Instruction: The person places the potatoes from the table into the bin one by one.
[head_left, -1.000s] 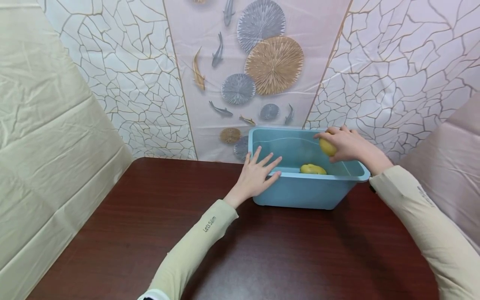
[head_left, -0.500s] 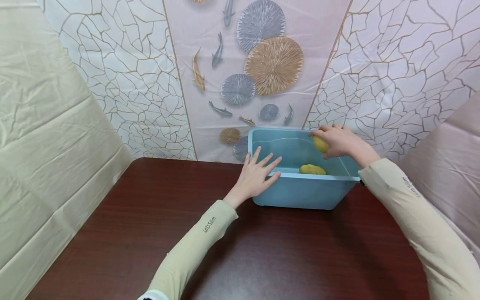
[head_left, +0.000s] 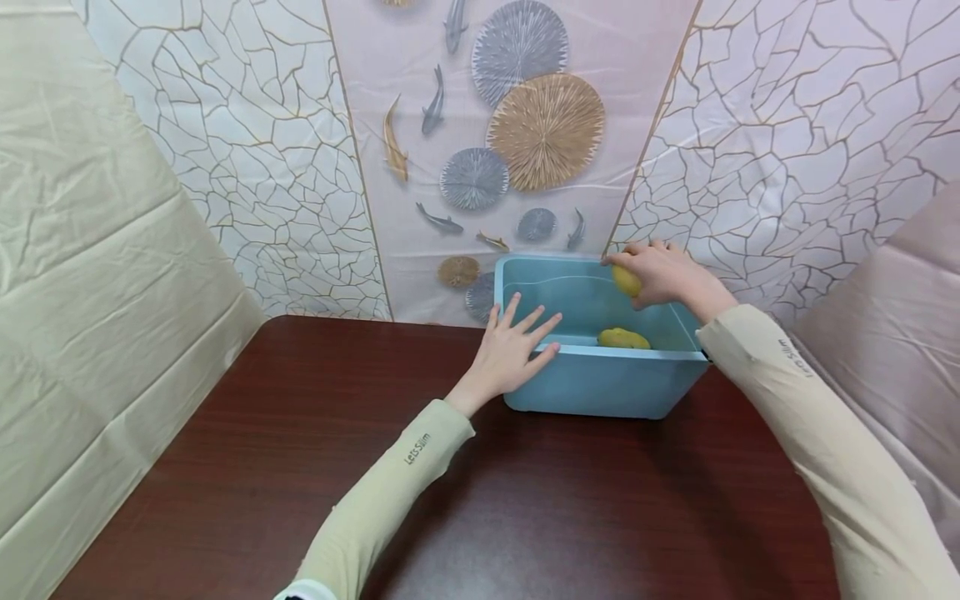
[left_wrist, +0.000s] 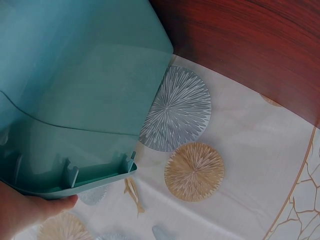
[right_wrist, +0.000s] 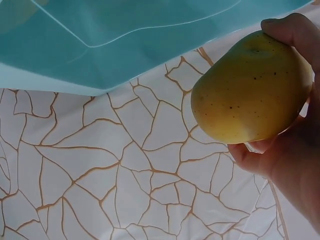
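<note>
A yellow potato (right_wrist: 250, 90) with small dark specks is gripped by my right hand (head_left: 667, 277), thumb on one side and fingers on the other. In the head view that hand holds it above the right half of a light blue plastic bin (head_left: 592, 383). A second yellow potato (head_left: 624, 339) lies inside the bin, its lower part hidden by the front wall. My left hand (head_left: 508, 350) rests at the bin's front left corner with fingers spread. The left wrist view shows a fingertip (left_wrist: 62, 201) right at the bin's rim.
The bin stands at the back of a dark red-brown wooden table (head_left: 315, 433). Behind it hangs a patterned cloth (head_left: 420, 208) with fish and round leaf shapes. Pale cloth also hangs along the left (head_left: 97, 275) and right sides.
My right hand has moved left and slightly up with the potato, farther over the bin. The left hand and the potato inside the bin have stayed in place.
</note>
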